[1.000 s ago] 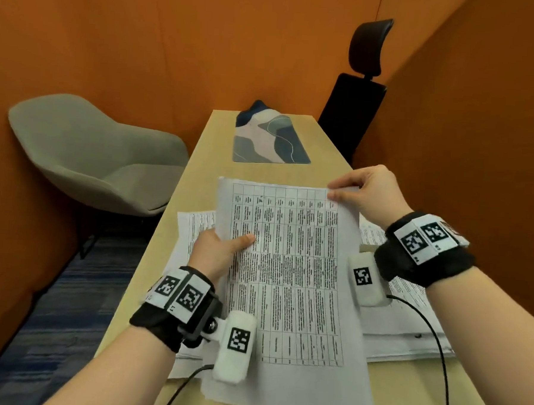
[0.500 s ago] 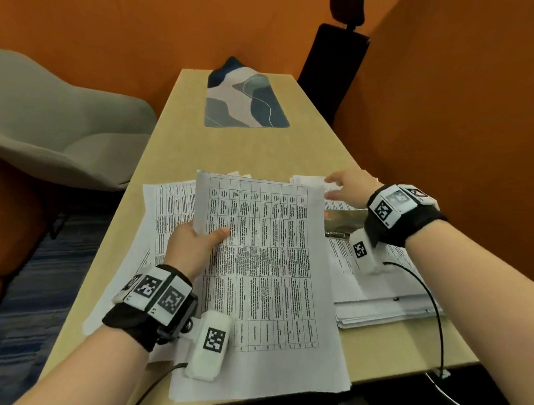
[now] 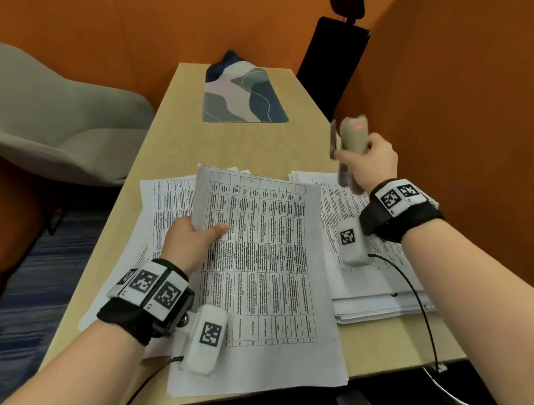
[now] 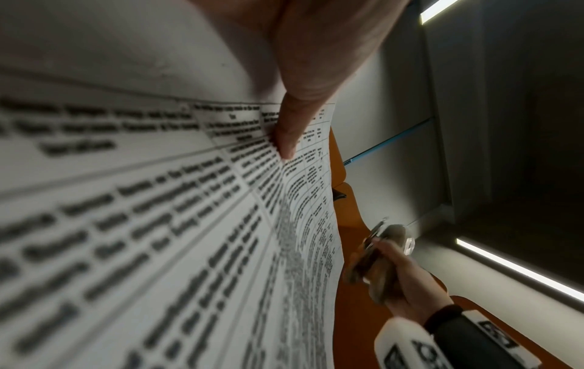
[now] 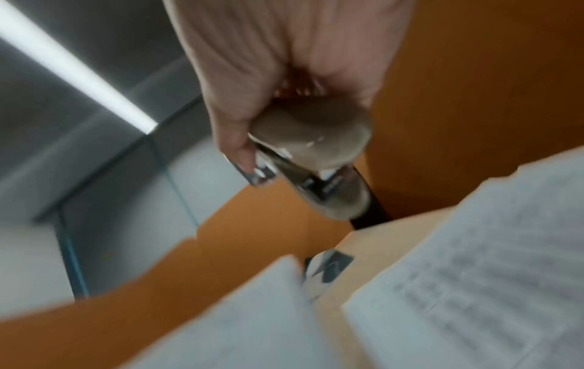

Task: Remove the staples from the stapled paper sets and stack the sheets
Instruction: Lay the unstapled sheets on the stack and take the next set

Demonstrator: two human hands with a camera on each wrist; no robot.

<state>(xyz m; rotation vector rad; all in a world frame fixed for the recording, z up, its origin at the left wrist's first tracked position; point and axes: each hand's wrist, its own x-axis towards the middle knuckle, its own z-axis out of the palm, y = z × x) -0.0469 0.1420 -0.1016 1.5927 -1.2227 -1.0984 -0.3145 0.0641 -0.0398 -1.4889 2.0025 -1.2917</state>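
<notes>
A printed paper set (image 3: 265,264) with a table on it lies tilted over the table's near edge. My left hand (image 3: 192,238) grips its left edge, thumb on top, fingers under; the left wrist view shows the thumb (image 4: 290,129) pressed on the sheet (image 4: 158,199). My right hand (image 3: 369,164) is raised above the right pile and holds a beige and metal stapler-like tool (image 3: 349,144), blurred by motion. The right wrist view shows the tool (image 5: 313,159) in the curled fingers, with its metal parts pointing away from the hand.
Loose sheets (image 3: 163,203) lie under the held set at left. A thick paper pile (image 3: 375,288) sits at right on the wooden table (image 3: 240,148). A patterned mat (image 3: 243,99) lies far back. A grey chair (image 3: 56,123) and a black chair (image 3: 332,57) flank the table.
My right hand left the paper's top right corner, reached to the right pile, picked up the tool and lifted it. My left hand kept its hold on the set.
</notes>
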